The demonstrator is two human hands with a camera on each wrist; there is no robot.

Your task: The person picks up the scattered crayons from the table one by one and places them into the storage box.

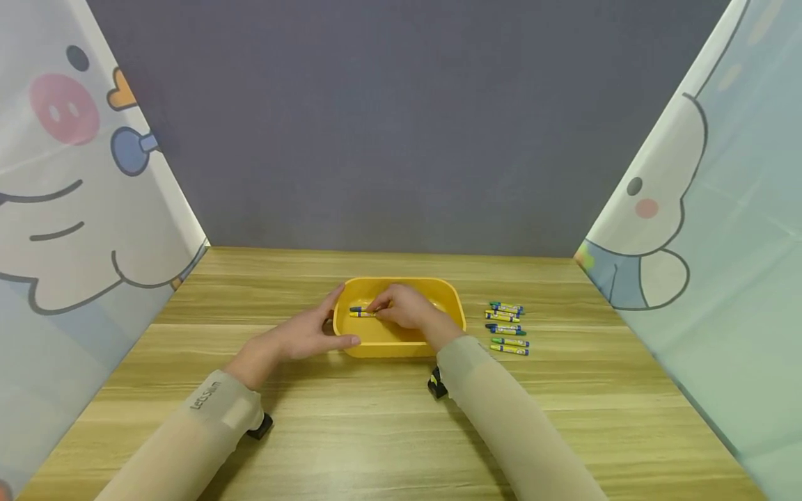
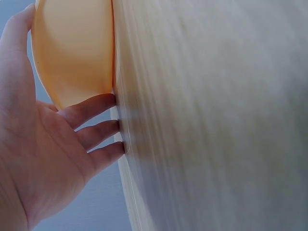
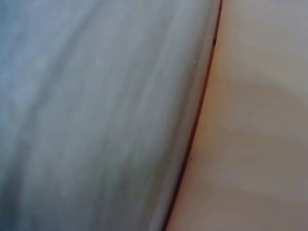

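Note:
A yellow plastic tray (image 1: 401, 349) sits on the wooden table, and in the left wrist view the tray's side wall (image 2: 77, 48) is seen close up. My left hand (image 1: 307, 332) spans the tray's left end with fingers fairly straight, the thumb at its near rim. Fingertips of this left hand (image 2: 53, 144) touch the tabletop beside the wall. Inside the tray, my right hand (image 1: 407, 306) pinches at the right ends of two crayons lying side by side, a blue crayon (image 1: 358, 309) and a yellow crayon (image 1: 361, 314). Its fingers partly cover them; the right wrist view shows only tray wall (image 3: 255, 120) and table.
Right of the tray, several crayons (image 1: 509, 350) lie in a loose column on the table (image 1: 351, 431), with blue, green and yellow tips. A dark grey panel (image 1: 401, 139) stands at the back. Printed cartoon sheets (image 1: 720, 334) flank both sides.

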